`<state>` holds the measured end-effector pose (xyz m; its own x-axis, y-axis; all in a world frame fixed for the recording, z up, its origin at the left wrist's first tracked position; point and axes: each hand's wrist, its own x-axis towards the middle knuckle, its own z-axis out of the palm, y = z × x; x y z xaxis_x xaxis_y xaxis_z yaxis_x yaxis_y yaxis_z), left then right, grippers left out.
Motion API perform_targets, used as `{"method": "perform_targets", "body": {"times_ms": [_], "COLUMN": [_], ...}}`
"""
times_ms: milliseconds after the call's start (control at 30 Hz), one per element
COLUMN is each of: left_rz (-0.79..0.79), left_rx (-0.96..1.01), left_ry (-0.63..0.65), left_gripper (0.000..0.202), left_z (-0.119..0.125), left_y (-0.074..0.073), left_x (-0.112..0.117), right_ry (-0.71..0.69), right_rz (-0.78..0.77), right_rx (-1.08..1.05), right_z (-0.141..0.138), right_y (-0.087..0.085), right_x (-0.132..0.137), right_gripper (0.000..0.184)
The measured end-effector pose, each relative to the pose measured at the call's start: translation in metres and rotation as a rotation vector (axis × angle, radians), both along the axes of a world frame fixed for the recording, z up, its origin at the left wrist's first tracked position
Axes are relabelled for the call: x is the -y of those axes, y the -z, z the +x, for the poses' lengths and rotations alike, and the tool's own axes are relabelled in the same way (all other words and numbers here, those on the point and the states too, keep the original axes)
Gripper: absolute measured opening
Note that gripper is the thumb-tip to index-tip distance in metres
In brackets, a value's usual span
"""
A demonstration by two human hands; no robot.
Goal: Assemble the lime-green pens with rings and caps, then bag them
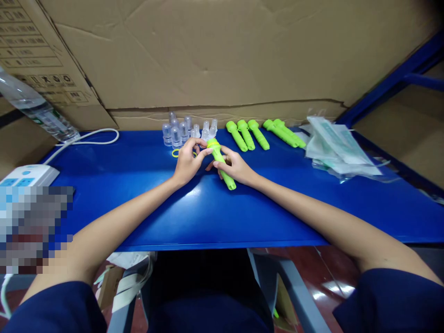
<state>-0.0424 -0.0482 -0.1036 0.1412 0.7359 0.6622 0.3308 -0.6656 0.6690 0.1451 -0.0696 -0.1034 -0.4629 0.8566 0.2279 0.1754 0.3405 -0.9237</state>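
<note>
A lime-green plastic flashlight body (pixel 227 178) is held at a slant above the blue table, its wide head pointing away from me. My right hand (pixel 237 167) is wrapped round its handle. At the head, the thumb and fingers of my left hand (pixel 189 162) pinch the rim, where a yellow band shows. Beside my left hand a yellow ring (pixel 175 153) lies on the table, partly covered by the fingers. Just behind stand several clear plastic caps (pixel 176 137) and smaller whitish translucent cups (pixel 206 129). More green flashlight bodies (pixel 245 138) lie in a row to the right.
Clear plastic bags (pixel 342 148) are piled at the right. A power strip (pixel 33 175) with a white cable and a tilted water bottle (pixel 38 108) are at the left, near a blurred-out patch. Cardboard (pixel 208 55) walls the table's (pixel 194 222) back.
</note>
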Motion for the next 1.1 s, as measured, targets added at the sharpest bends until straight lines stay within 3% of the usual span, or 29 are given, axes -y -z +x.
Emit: {"method": "perform_targets", "body": {"times_ms": [400, 1100], "left_rz": [-0.031, 0.05], "left_rx": [0.024, -0.038], "left_ry": [0.014, 0.02], "left_gripper": [0.013, 0.012], "left_z": [-0.0006, -0.0009], "left_y": [-0.0002, -0.0012], "left_x": [-0.0004, 0.0012], "right_ry": [0.013, 0.01], "right_rz": [0.019, -0.003], "right_rx": [-0.007, -0.03], "right_z": [0.0, 0.0009], "right_y": [-0.0005, 0.0027], "right_x": [0.0008, -0.001], "right_gripper": [0.059, 0.061]}}
